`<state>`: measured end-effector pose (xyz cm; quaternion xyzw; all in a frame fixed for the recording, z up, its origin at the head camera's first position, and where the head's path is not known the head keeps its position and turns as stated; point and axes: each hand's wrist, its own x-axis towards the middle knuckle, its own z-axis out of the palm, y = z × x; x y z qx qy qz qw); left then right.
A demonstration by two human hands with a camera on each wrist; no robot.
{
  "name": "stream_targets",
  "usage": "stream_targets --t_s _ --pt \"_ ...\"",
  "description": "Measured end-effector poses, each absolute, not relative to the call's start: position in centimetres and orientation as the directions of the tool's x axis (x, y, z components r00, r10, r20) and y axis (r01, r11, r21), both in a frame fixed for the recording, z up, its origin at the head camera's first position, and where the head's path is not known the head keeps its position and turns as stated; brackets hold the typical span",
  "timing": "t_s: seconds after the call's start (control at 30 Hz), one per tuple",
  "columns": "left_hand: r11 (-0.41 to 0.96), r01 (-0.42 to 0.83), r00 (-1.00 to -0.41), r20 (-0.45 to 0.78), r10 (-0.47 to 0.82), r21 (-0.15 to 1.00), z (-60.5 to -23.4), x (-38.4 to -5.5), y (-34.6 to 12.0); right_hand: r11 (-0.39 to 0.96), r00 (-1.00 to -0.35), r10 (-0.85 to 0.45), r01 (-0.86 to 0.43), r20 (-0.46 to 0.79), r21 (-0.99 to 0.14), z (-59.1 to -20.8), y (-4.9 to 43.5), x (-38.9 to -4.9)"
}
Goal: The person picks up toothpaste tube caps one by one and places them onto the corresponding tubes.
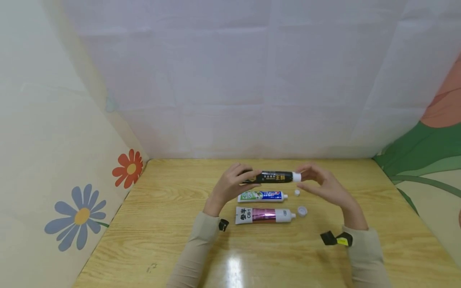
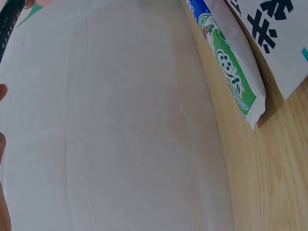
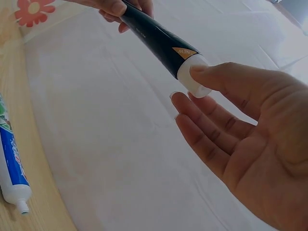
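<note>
Head view: from afar I hold a black plastic tube [image 1: 275,177] above the yellow wood-grain table [image 1: 144,232], my left hand [image 1: 232,185] gripping one end, apparently to steady it, my right hand [image 1: 327,188] pinching its white cylindrical cap [image 1: 297,177]; opposite ends likely give each room.

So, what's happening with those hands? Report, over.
Left hand gripping black tube. Right hand at its white cap, which is on. Green-blue tube and pink-white tube lie uncapped nearby; nothing visibly blocking.
</note>
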<state>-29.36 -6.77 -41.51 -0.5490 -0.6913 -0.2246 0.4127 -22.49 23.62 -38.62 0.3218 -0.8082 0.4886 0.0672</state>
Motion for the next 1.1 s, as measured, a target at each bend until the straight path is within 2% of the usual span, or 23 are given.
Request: stream_targets --t_s 0.5,1.1 --pt "0.279 0.95 -0.046 0.822 0.567 -0.14 -41.43 -29.34 -7.08 0.297 -0.773 -0.456 -0.599 0.441 -0.743 -38.42 23.11 -22.44" --pt "0.286 0.946 -0.039 0.826 0.563 -0.15 -41.41 -29.25 -7.24 0.392 -0.84 -0.392 -0.522 0.376 -0.758 -38.26 22.83 -22.07"
